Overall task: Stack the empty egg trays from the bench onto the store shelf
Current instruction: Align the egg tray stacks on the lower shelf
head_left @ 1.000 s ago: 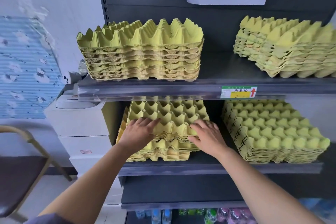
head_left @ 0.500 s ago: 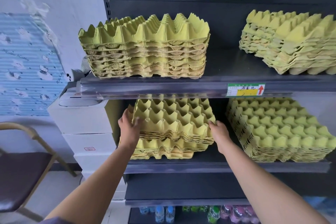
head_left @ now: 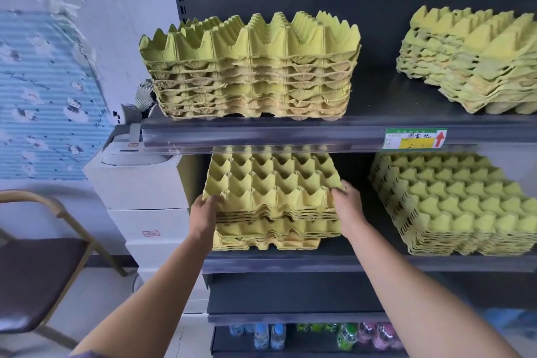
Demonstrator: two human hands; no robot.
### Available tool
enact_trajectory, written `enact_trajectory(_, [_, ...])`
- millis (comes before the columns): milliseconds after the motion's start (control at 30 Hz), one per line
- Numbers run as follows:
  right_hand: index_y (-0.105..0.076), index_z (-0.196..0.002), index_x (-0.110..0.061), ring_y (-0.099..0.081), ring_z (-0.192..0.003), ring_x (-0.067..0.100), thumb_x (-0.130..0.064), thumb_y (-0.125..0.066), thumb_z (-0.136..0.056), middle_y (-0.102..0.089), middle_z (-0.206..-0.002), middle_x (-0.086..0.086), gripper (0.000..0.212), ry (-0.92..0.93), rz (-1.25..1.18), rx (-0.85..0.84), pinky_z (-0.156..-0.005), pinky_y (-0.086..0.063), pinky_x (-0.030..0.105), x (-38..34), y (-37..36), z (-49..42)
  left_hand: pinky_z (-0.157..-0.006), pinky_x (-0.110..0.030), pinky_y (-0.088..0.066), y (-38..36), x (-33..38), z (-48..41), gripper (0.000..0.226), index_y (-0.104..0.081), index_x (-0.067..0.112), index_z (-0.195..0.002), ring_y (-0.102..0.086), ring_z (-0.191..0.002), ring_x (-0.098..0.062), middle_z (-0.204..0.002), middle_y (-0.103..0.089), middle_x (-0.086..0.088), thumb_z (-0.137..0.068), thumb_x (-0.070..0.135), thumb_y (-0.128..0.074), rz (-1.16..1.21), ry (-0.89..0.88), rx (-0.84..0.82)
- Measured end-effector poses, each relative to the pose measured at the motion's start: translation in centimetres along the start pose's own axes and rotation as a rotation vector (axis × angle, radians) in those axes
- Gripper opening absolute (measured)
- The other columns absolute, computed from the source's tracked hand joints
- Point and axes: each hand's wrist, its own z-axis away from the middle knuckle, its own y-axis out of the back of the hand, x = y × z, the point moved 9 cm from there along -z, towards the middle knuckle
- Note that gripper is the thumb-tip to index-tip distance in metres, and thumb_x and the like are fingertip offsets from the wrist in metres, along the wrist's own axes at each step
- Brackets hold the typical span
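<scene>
Left hand (head_left: 203,213) and right hand (head_left: 347,206) each clasp a near corner of the upper batch of yellow-green moulded-pulp egg trays (head_left: 270,183), which sits on the lower trays (head_left: 267,240) at the left of the dark metal middle shelf (head_left: 334,266), slightly skewed against them. Judging by that, this placement is nearly done: batch appears down, not squared up, hands not off yet. The top-left stack (head_left: 250,73), top-right stack (head_left: 470,61) and middle-right stack (head_left: 453,203) look already shelved; bench is out of view, so remaining tray count unknown.
</scene>
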Motion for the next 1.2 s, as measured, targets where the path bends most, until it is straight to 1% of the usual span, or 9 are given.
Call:
enact_trajectory(167, [-0.048,-0.136,-0.01,-0.057,-0.113,0.024,-0.005,-0.042,-0.092,-0.055,-0.134,0.009,0.045,-0.023,-0.049,0.053,-0.099,-0.046,0.038,0.4,0.1,-0.2,-0.058,-0.029,-0.035,-0.5,-0.8,0.0,0.012,-0.055,0.017,-0.074,-0.047,-0.072,-0.021,-0.071,-0.055,-0.001,-0.084,0.012,-0.05,0.008,0.043,-0.042])
enact_trajectory(367, [-0.052,-0.134,-0.01,-0.057,-0.115,0.028,-0.004,-0.042,-0.093,-0.057,-0.132,0.01,0.042,-0.062,-0.112,0.131,-0.101,-0.045,0.043,1.4,2.0,-0.7,-0.063,-0.03,-0.042,-1.5,-1.5,0.3,0.008,-0.06,0.017,-0.086,-0.054,-0.074,-0.018,-0.076,-0.063,0.002,-0.085,0.016,-0.052,-0.085,0.017,-0.098])
enact_trajectory(533, [-0.04,-0.142,-0.024,-0.052,-0.121,0.026,-0.016,-0.042,-0.097,-0.051,-0.138,0.003,0.046,-0.129,-0.052,-0.006,-0.105,-0.039,0.049,4.1,0.9,-0.2,-0.086,-0.043,-0.045,-1.5,-3.5,0.4,0.02,-0.06,0.017,-0.096,-0.056,-0.09,-0.026,-0.093,-0.064,-0.007,-0.082,0.026,-0.051,-0.096,0.057,-0.107])
enact_trajectory(600, [-0.039,-0.141,-0.028,-0.051,-0.12,0.026,-0.022,-0.044,-0.096,-0.053,-0.134,0.001,0.046,-0.163,-0.018,-0.042,-0.103,-0.039,0.049,4.4,1.0,-0.2,-0.086,-0.041,-0.042,-1.6,-3.7,0.4,0.026,-0.059,0.018,-0.093,-0.053,-0.09,-0.024,-0.093,-0.062,-0.006,-0.073,0.034,-0.052,-0.111,0.077,-0.125])
enact_trajectory(767, [-0.06,-0.11,-0.015,-0.06,-0.104,0.033,-0.025,-0.049,-0.092,-0.065,-0.112,0.014,0.023,-0.259,0.019,-0.062,-0.095,-0.048,0.049,5.7,1.2,0.1,-0.077,-0.035,-0.035,-1.2,-4.8,0.5,0.053,-0.058,0.007,-0.106,-0.047,-0.087,-0.021,-0.097,-0.056,-0.006,-0.068,0.043,-0.055,-0.128,0.182,-0.112])
enact_trajectory(833, [-0.063,-0.099,-0.015,-0.062,-0.104,0.034,-0.02,-0.051,-0.091,-0.067,-0.107,0.015,0.015,-0.214,-0.004,-0.037,-0.094,-0.049,0.052,5.1,1.3,-0.1,-0.075,-0.033,-0.035,-1.1,-4.6,0.2,0.038,-0.06,0.006,-0.1,-0.048,-0.085,-0.022,-0.091,-0.057,-0.006,-0.076,0.035,-0.056,-0.104,0.161,-0.088])
enact_trajectory(900, [-0.064,-0.092,-0.018,-0.063,-0.101,0.033,-0.017,-0.052,-0.09,-0.068,-0.102,0.013,0.013,-0.174,-0.023,-0.026,-0.093,-0.05,0.05,4.6,1.3,0.0,-0.081,-0.034,-0.039,-0.8,-4.2,0.2,0.031,-0.061,0.006,-0.095,-0.053,-0.092,-0.025,-0.093,-0.061,-0.007,-0.081,0.032,-0.057,-0.072,0.126,-0.074])
enact_trajectory(1033, [-0.066,-0.091,-0.017,-0.062,-0.1,0.034,-0.015,-0.052,-0.088,-0.068,-0.102,0.016,0.015,-0.131,-0.047,0.009,-0.089,-0.049,0.047,4.4,1.4,0.7,-0.103,-0.041,-0.037,-0.4,-3.9,0.5,0.045,-0.06,0.008,-0.115,-0.055,-0.11,-0.024,-0.115,-0.064,-0.006,-0.089,0.045,-0.056,0.006,0.071,-0.109])
enact_trajectory(1200, [-0.067,-0.088,-0.017,-0.063,-0.091,0.032,-0.015,-0.051,-0.086,-0.07,-0.097,0.013,0.016,-0.053,-0.049,0.046,-0.084,-0.053,0.046,2.9,1.1,1.3,-0.085,-0.038,-0.033,0.6,-4.1,0.3,0.027,-0.059,0.015,-0.111,-0.055,-0.1,-0.015,-0.094,-0.065,0.008,-0.092,0.033,-0.054,0.041,0.083,-0.112])
